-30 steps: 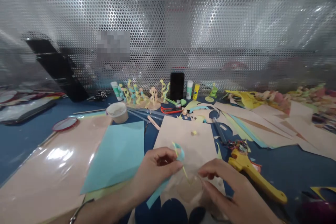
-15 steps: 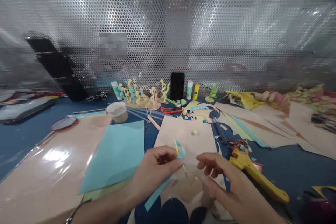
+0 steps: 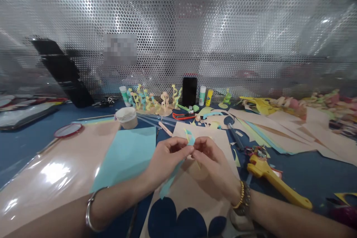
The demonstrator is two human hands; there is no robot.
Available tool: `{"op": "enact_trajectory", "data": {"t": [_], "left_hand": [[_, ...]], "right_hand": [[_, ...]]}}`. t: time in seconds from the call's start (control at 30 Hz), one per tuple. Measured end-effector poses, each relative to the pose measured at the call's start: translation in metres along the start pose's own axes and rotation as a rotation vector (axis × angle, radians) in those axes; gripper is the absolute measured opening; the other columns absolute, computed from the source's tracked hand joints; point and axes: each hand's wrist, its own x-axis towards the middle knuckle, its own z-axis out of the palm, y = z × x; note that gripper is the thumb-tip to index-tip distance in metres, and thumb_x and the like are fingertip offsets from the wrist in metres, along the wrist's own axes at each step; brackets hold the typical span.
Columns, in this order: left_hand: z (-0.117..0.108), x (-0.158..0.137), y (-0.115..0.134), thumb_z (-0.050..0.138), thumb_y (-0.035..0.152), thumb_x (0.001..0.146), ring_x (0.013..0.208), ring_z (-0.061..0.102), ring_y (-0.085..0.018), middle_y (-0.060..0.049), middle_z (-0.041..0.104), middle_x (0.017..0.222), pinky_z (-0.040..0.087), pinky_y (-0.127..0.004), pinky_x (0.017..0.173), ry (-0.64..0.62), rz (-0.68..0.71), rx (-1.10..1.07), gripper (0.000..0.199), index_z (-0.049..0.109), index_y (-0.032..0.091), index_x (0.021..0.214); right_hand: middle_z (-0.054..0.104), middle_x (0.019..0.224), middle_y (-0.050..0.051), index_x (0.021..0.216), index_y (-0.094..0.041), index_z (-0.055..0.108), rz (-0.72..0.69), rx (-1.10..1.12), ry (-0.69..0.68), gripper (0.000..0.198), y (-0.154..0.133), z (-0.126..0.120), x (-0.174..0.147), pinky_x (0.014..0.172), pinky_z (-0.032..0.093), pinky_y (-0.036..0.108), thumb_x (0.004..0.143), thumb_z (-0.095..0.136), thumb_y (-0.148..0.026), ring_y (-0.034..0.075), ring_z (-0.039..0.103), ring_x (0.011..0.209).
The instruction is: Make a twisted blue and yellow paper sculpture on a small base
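My left hand (image 3: 169,158) is closed in a pinch on a light blue paper strip (image 3: 168,187). The strip's long tail hangs down toward the pale sheet, and its upper end curls above my fingertips beside a thin yellow strip (image 3: 186,132). Meeting it from the other side, my right hand (image 3: 213,161) pinches the same curled part, fingertips against those of my left. Below the right fingers a narrow yellowish piece hangs down; its lower end is blurred. Beneath both hands lies a pale pink sheet (image 3: 182,193) with round cut-outs along its near edge.
A yellow-handled tool (image 3: 279,184) lies right of the sheet. Blue paper (image 3: 128,152) and a white tub (image 3: 126,118) are at left. Curled paper figures (image 3: 145,100), a phone (image 3: 189,91) and glue sticks (image 3: 209,98) stand behind. Paper scraps (image 3: 295,130) spread at right.
My right hand has moved left and up from an open pose and closed on the strip beside my left fingers. The left hand and strip have risen slightly.
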Motion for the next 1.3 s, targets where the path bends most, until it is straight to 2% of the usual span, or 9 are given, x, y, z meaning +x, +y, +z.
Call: {"op": "enact_trajectory", "data": {"t": [0.17, 0.27, 0.37, 0.47, 0.6, 0.8, 1.0, 1.17, 1.3], "left_hand": [[0.000, -0.001, -0.007, 0.067, 0.029, 0.072, 0.058, 0.044, -0.010, 0.004, 0.052, 0.061, 0.035, -0.021, 0.057, -0.034, -0.018, -0.002, 0.014, 0.064, 0.015, 0.070], [0.000, -0.003, -0.009, 0.070, 0.028, 0.070, 0.060, 0.046, -0.011, 0.004, 0.053, 0.062, 0.037, -0.022, 0.058, -0.028, -0.041, -0.032, 0.014, 0.065, 0.015, 0.069], [-0.001, -0.004, -0.012, 0.072, 0.030, 0.069, 0.064, 0.051, -0.012, 0.003, 0.059, 0.067, 0.040, -0.023, 0.062, -0.015, -0.056, -0.098, 0.016, 0.069, 0.016, 0.077], [-0.002, -0.006, -0.014, 0.073, 0.028, 0.069, 0.065, 0.053, -0.012, 0.002, 0.062, 0.068, 0.042, -0.023, 0.063, -0.050, -0.087, -0.151, 0.020, 0.070, 0.017, 0.084], [-0.001, -0.008, -0.013, 0.076, 0.025, 0.065, 0.060, 0.053, -0.011, 0.003, 0.062, 0.062, 0.042, -0.022, 0.061, -0.074, -0.097, -0.217, 0.019, 0.069, 0.015, 0.080], [-0.002, -0.010, -0.006, 0.072, 0.027, 0.069, 0.058, 0.053, -0.010, 0.004, 0.060, 0.061, 0.041, -0.021, 0.057, -0.046, -0.050, -0.100, 0.014, 0.065, 0.015, 0.069], [0.000, -0.012, -0.003, 0.069, 0.027, 0.072, 0.057, 0.050, -0.009, 0.004, 0.056, 0.064, 0.039, -0.019, 0.052, -0.053, 0.038, -0.003, 0.015, 0.060, 0.016, 0.067], [0.000, -0.015, 0.004, 0.063, 0.015, 0.072, 0.059, 0.051, -0.009, 0.003, 0.057, 0.070, 0.040, -0.019, 0.053, -0.072, 0.099, 0.155, 0.005, 0.059, 0.017, 0.069], [-0.001, -0.016, 0.004, 0.064, 0.018, 0.073, 0.062, 0.053, -0.010, 0.002, 0.058, 0.076, 0.043, -0.020, 0.057, -0.105, 0.105, 0.156, 0.004, 0.060, 0.018, 0.074]], "right_hand": [[0.059, 0.075, 0.000, 0.077, -0.018, 0.056, 0.071, -0.018, -0.036, 0.019, -0.003, -0.007, 0.001, 0.064, 0.045, 0.027, 0.074, 0.065, -0.034, 0.013, 0.055, 0.069], [0.061, 0.075, 0.000, 0.078, -0.017, 0.058, 0.102, -0.009, -0.044, 0.020, -0.002, -0.009, -0.001, 0.063, 0.046, 0.026, 0.075, 0.065, -0.036, 0.013, 0.057, 0.068], [0.062, 0.073, 0.000, 0.080, -0.018, 0.058, 0.118, 0.003, -0.048, 0.023, -0.002, -0.010, -0.003, 0.059, 0.047, 0.025, 0.075, 0.065, -0.039, 0.013, 0.059, 0.065], [0.062, 0.074, 0.000, 0.081, -0.018, 0.059, 0.097, -0.010, -0.057, 0.022, -0.004, -0.011, -0.005, 0.060, 0.048, 0.025, 0.076, 0.065, -0.039, 0.013, 0.059, 0.067], [0.060, 0.071, 0.000, 0.081, -0.019, 0.062, 0.047, -0.044, -0.086, 0.019, -0.006, -0.011, -0.008, 0.064, 0.047, 0.026, 0.078, 0.063, -0.037, 0.013, 0.058, 0.069], [0.063, 0.075, 0.000, 0.084, -0.019, 0.062, 0.052, -0.019, -0.087, 0.019, -0.008, -0.011, -0.012, 0.062, 0.044, 0.025, 0.080, 0.060, -0.037, 0.013, 0.056, 0.069], [0.063, 0.070, 0.000, 0.075, -0.018, 0.061, 0.044, -0.089, -0.064, 0.022, -0.013, -0.010, -0.010, 0.063, 0.043, 0.025, 0.080, 0.060, -0.040, 0.013, 0.056, 0.067], [0.057, 0.066, -0.002, 0.071, -0.017, 0.060, 0.080, -0.070, -0.038, 0.023, -0.013, -0.007, -0.012, 0.059, 0.040, 0.024, 0.076, 0.064, -0.039, 0.011, 0.050, 0.063], [0.056, 0.066, -0.002, 0.070, -0.017, 0.059, 0.077, -0.010, -0.060, 0.024, -0.012, -0.008, -0.012, 0.060, 0.041, 0.023, 0.077, 0.064, -0.040, 0.011, 0.050, 0.063]]}}
